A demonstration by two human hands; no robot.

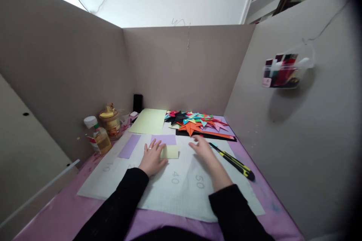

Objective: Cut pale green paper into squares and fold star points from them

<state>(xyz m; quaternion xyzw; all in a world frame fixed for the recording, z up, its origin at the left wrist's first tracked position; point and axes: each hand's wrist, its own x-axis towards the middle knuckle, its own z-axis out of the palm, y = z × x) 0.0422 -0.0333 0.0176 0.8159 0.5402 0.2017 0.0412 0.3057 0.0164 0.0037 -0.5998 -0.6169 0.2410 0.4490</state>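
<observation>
My left hand (153, 157) lies flat with its fingers spread, a ring on one of them. Its fingertips touch a small pale yellow paper piece (171, 152) and reach the lower edge of a purple paper piece (166, 139). Another purple strip (130, 147) lies to the left. My right hand (201, 147) hovers above the white sheet (181, 192) with fingers apart and nothing visible in them. It is near the front of a pile of folded paper stars (190, 126). To its right lies a black and yellow box cutter (233, 163).
A large pale yellow sheet (148, 121) lies at the back, beside the stars. On the left stand a bottle (98, 137) of amber liquid, a lidded tub (111, 123) and a phone (138, 103). Grey panels enclose three sides; a clear container (285, 69) hangs on the right one.
</observation>
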